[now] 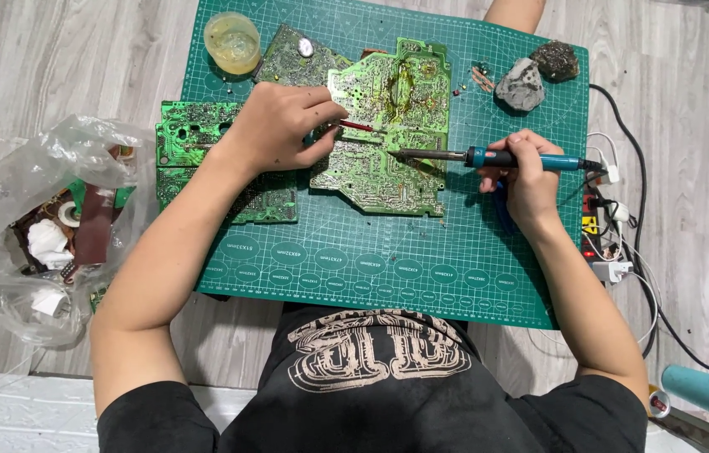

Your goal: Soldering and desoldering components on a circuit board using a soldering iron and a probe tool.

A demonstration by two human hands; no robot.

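A big board (pixel 388 138) lies mid-mat (pixel 388 277), two more boards to its left (pixel 195 143) and behind (pixel 291 60). A jar (pixel 232 42) sits at the mat's far left corner, two stones (pixel 521 84) far right. A bag (pixel 44 226) lies left of the mat, cables (pixel 623 226) right.

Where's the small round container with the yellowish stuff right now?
In the head view, the round container sits at the far left corner of the green cutting mat, just beyond the left hand and beside the dark circuit board.

Head camera looks steeply down, close over the cutting mat (pixel 388 268).
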